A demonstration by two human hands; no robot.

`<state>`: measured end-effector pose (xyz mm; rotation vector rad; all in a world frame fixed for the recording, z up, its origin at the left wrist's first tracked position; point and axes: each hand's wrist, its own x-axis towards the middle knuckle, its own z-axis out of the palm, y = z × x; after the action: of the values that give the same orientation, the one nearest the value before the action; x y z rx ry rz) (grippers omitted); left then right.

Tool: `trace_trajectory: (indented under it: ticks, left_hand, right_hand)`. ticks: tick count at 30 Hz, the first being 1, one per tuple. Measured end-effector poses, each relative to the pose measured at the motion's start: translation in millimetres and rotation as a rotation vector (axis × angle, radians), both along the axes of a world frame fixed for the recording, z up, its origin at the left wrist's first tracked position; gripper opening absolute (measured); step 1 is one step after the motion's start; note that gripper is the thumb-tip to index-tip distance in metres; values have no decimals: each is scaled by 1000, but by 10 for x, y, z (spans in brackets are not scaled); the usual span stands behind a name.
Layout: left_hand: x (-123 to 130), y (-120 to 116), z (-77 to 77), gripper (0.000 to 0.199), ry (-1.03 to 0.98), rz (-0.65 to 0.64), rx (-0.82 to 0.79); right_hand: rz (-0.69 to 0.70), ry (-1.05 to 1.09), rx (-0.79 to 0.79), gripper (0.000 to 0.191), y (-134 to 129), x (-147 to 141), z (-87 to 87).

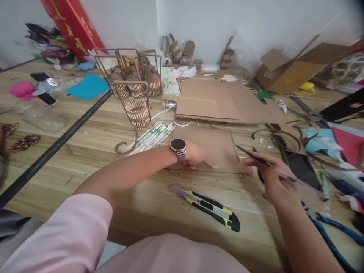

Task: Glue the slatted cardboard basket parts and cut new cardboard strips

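My left hand (196, 154), with a watch on its wrist, rests on a flat piece of brown cardboard (218, 142). Its thumb or a finger stretches to the right across the cardboard, and other fingers are partly curled beneath. My right hand (277, 178) is closed around a dark pen (260, 160), whose tip points left over the cardboard's right edge. A yellow and black utility knife (210, 206) lies on the table in front of the cardboard, its blade end towards the left. Larger folded cardboard (210, 100) lies just behind.
Small bamboo baskets with tall handles (138, 112) stand at the back left, near wrapped sticks (155, 136). An open carton (298, 70) is at the back right. Blue-handled pliers (321, 223) lie beside my right forearm. Part of another person shows at the left edge.
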<state>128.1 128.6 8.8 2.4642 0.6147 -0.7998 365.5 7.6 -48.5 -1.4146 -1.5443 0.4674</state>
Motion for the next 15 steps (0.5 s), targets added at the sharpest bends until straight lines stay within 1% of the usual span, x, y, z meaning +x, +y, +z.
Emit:
trace_trajectory:
  ticks: [2, 3, 5, 6, 8, 12, 15]
  left_hand:
    - [69, 14, 25, 91, 66, -22, -24]
    - [105, 22, 34, 93, 78, -36, -29]
    - [167, 35, 44, 98, 97, -66, -35]
    - [190, 40, 50, 100, 102, -79, -39]
    - [216, 44, 64, 102, 101, -98, -41]
    - [215, 42, 93, 101, 55, -111, -47]
    - [220, 52, 82, 96, 35, -110, -66]
  right_hand:
    - [-50, 248, 21, 39, -30, -74, 85]
    - [-65, 323, 22, 36, -42, -110, 114]
    - [-92, 378, 1, 24, -68, -170, 141]
    - [-95, 374, -20, 20, -83, -194, 138]
    - [-71, 319, -90, 19, -113, -243, 105]
    - [31, 89, -266, 14, -142, -425, 6]
    - [82, 5, -283, 16, -120, -633, -41]
